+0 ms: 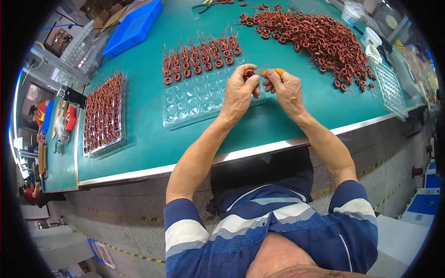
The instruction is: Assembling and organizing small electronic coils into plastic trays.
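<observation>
My left hand [241, 90] is closed, its fingertips pinching a small copper-coloured ring coil [249, 72] with thin wire leads. Close beside it, my right hand [288, 90] is closed as well, fingertips near those leads. An orange piece [277, 71] shows at the right fingers; I cannot tell whether it is a finger cover or a tool handle. Under and left of my left hand lies a clear plastic tray [194, 99] with round pockets. Ring coils [197, 69] with upright leads fill its far rows, and its near pockets hold none.
A big heap of loose ring coils [320, 41] spreads at the far right. Filled clear trays [104, 113] are stacked at the left. A blue bin [134, 28], pliers [206, 4], another clear tray [390, 90] and white tubs [371, 37] stand around the green table [153, 148].
</observation>
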A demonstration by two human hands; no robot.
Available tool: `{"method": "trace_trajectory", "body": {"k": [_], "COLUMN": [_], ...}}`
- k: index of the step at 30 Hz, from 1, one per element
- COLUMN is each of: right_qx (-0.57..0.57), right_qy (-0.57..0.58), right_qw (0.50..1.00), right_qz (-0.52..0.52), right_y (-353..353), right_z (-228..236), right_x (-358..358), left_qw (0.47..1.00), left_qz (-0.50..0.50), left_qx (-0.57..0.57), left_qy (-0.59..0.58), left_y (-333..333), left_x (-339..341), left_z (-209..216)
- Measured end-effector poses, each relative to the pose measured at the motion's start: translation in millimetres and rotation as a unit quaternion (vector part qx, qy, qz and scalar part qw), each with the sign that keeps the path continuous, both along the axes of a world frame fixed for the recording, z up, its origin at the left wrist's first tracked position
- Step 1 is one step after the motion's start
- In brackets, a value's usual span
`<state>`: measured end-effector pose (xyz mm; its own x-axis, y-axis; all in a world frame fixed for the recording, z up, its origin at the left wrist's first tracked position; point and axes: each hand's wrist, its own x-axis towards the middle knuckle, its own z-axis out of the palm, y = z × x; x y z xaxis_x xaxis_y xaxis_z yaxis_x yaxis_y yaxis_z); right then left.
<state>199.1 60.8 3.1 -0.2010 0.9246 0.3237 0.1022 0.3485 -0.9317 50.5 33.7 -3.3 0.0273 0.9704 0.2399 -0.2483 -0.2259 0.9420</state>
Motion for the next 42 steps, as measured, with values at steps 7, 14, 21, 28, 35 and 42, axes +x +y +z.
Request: {"method": "trace_trajectory", "body": {"k": [7,14,21,28,35,42], "right_qx": [0.047,-0.208,-0.02,-0.102,-0.113,0.04], "right_qy": [-0.044,0.189,0.102,0.117,0.132,0.028], "right_qw": [0.998,0.957,0.994,0.983,0.979,0.994], "right_qz": [-0.021,0.068,0.022,0.096,0.109,0.101], "right_y": [-4,-6,-7,20,12,5], "right_z": [-8,13,15,-7,-3,-5], "right_x": [0,9,-6,21,19,23], "left_qw": [0.939,0.982,0.999,0.996,0.991,0.987], "left_qz": [0.209,0.114,0.01,-0.054,-0.039,-0.132], "left_qx": [0.185,0.108,0.041,0.008,0.084,0.027], "left_qy": [0.198,0.108,0.014,0.064,0.092,-0.087], "left_y": [-4,-33,-22,-16,-27,-26], "left_x": [0,-5,-12,-11,-13,-8], "left_z": [-19,10,8,3,12,11]}}
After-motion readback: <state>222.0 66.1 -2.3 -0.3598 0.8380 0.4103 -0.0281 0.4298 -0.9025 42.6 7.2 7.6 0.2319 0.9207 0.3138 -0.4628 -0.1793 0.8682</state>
